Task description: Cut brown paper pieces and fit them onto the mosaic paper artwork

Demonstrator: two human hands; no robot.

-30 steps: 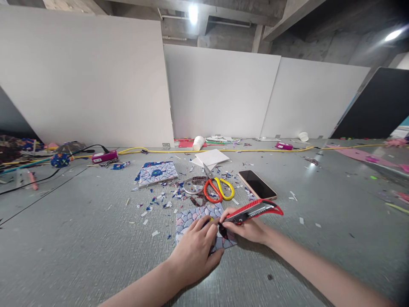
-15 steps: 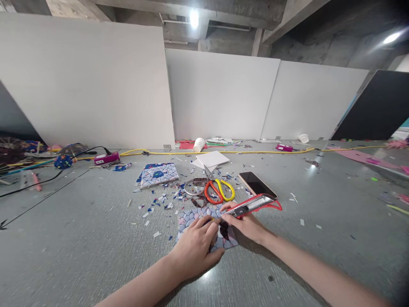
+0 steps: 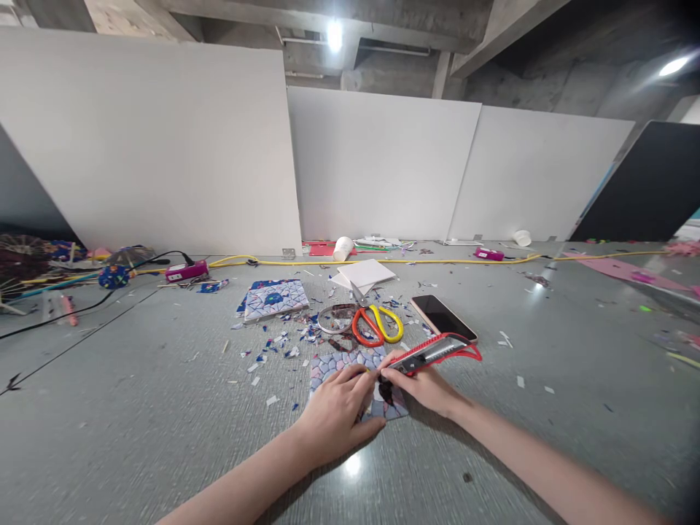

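A square board with a pale blue and pink pebble pattern (image 3: 333, 362) lies flat on the grey surface in front of me. My left hand (image 3: 342, 408) presses on it with bent fingers, and what is under them, if anything, is hidden. In my right hand (image 3: 413, 379) is a red and silver box cutter (image 3: 432, 353), held at the board's right side, its tip end close to my left fingertips. A dark patch (image 3: 386, 392) shows on the board between the hands. Scissors with one red and one yellow handle (image 3: 367, 327) lie just beyond, beside a roll of tape (image 3: 335, 319).
A phone (image 3: 444, 318) lies beyond my right hand. A blue and white mosaic board (image 3: 276, 299) and white cards (image 3: 366, 273) lie farther back among scattered scraps. A yellow cable (image 3: 306, 262) runs before white panels (image 3: 383, 164), near a paper cup (image 3: 343, 249).
The view has shifted slightly. Both hands remain at the patterned board, with the box cutter still in my right hand.
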